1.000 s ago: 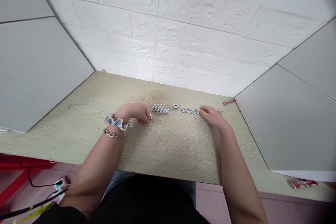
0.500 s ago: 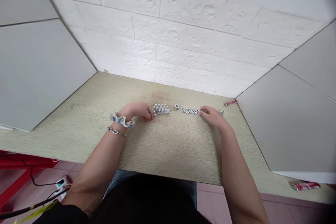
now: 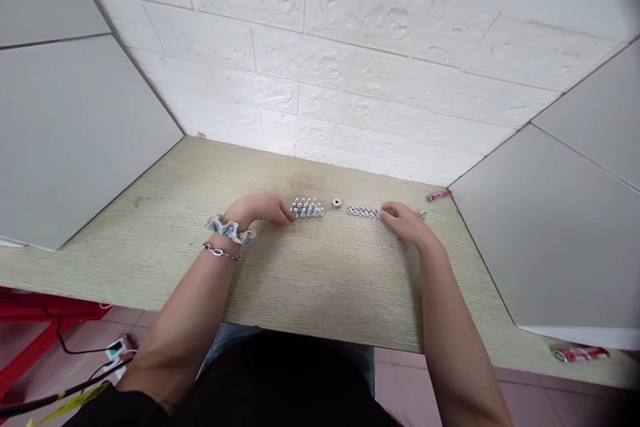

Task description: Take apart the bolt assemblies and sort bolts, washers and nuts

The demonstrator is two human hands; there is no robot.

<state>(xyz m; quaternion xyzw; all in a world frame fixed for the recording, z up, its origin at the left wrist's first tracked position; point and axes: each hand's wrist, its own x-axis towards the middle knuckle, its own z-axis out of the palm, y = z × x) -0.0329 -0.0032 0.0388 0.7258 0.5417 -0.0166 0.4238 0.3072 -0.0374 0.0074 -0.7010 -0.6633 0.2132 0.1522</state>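
Note:
Silver bolts stand upright in a tight group point(image 3: 307, 209) on the pale wood-grain table point(image 3: 325, 280). My left hand point(image 3: 267, 209) rests against the group's left end, its fingers curled, and what they hold is hidden. It wears a blue-and-white scrunchie and a chain bracelet. A round metal nut or washer point(image 3: 337, 203) lies alone to the right of the bolts. Beyond it runs a row of small nuts point(image 3: 363, 212), with my right hand point(image 3: 405, 221) at its right end. A small bolt point(image 3: 423, 214) lies just past those fingertips.
A red pen-like tube point(image 3: 438, 195) lies at the table's far right corner. White brick-textured wall point(image 3: 325, 67) stands behind the table, between grey side panels. Below the near edge are a red frame point(image 3: 40, 310), cables, and a red can point(image 3: 580, 354) on a pink tiled floor.
My left hand has moved right, up against the bolt group. The lone bolt beside the group no longer stands apart. My right hand has barely moved.

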